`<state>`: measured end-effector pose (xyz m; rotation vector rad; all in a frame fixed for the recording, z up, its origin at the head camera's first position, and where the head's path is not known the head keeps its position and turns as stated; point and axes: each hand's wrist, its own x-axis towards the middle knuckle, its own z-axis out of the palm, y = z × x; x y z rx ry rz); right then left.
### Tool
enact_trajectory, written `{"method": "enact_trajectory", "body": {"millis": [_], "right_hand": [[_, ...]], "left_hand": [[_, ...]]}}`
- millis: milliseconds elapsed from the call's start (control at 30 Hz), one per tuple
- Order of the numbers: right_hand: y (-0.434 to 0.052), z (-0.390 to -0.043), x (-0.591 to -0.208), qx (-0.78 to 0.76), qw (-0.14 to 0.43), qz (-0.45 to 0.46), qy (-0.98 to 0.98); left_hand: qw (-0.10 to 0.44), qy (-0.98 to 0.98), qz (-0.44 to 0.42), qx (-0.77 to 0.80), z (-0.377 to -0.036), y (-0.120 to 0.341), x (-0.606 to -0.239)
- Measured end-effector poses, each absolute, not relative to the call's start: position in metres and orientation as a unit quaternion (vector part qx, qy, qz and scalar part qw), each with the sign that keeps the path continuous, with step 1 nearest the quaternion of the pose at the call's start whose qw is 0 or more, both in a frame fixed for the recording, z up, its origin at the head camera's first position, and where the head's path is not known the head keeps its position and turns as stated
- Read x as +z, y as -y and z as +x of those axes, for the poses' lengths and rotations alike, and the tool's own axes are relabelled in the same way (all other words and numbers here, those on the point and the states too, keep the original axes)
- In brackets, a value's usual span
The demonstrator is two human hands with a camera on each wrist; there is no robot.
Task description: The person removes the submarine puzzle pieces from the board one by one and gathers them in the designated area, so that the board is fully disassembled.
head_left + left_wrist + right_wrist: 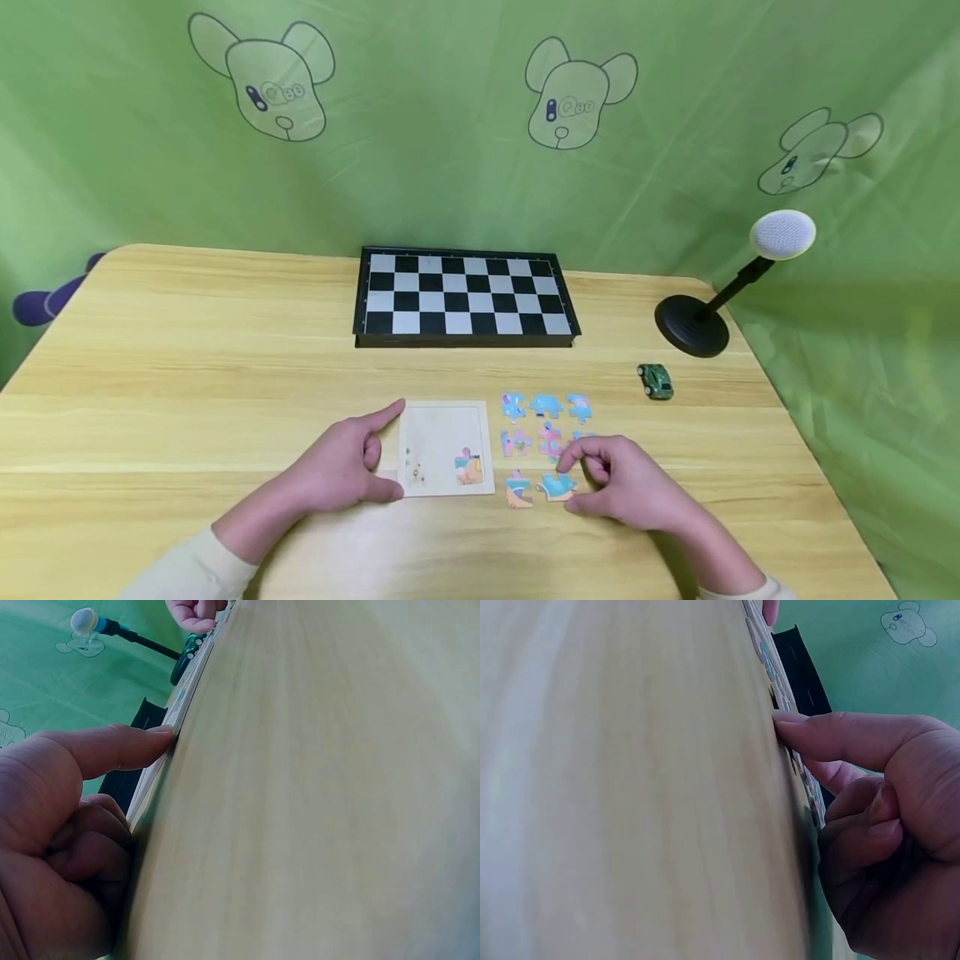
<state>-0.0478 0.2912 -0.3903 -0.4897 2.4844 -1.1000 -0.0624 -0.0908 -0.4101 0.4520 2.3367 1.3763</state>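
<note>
A square wooden puzzle tray [443,406] lies in front of me in the head view. One orange and pink puzzle piece sits in its lower right corner. My left hand [341,462] touches the tray's left edge, index finger at the upper corner and thumb at the lower, its other fingers folded. Right of the tray, loose puzzle pieces [546,406] lie in rows. My right hand [626,483] pinches a teal and orange puzzle piece [556,487] in the nearest row, index finger at its upper edge and thumb at its lower right. Another piece [582,434] is partly hidden behind this hand.
A black-framed checkered board [465,296] lies at the back of the wooden table [225,358]. Farther right are a small green toy car [656,382] and a round-headed black stand [692,325]. A green printed curtain [435,125] hangs behind the table.
</note>
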Motion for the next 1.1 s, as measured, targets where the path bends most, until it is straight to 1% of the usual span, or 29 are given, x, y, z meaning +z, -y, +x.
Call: {"method": "enact_trajectory", "body": {"millis": [200,433,633,900,1100], "right_hand": [[-0.282,-0.050,-0.386,-0.391,0.163,-0.168,-0.890],[-0.251,-0.058,-0.391,-0.407,0.134,-0.167,-0.888],[-0.222,-0.063,-0.391,-0.406,0.145,-0.177,-0.885],[-0.200,-0.069,-0.395,-0.395,0.174,-0.182,-0.883],[-0.192,-0.071,-0.393,-0.375,0.167,-0.185,-0.893]], "left_hand": [[0.194,-0.837,0.162,0.486,-0.063,0.091,-0.410],[0.195,-0.837,0.161,0.486,-0.063,0.090,-0.410],[0.195,-0.837,0.159,0.485,-0.063,0.090,-0.410],[0.193,-0.836,0.160,0.488,-0.063,0.091,-0.411],[0.192,-0.836,0.160,0.488,-0.063,0.091,-0.411]]}}
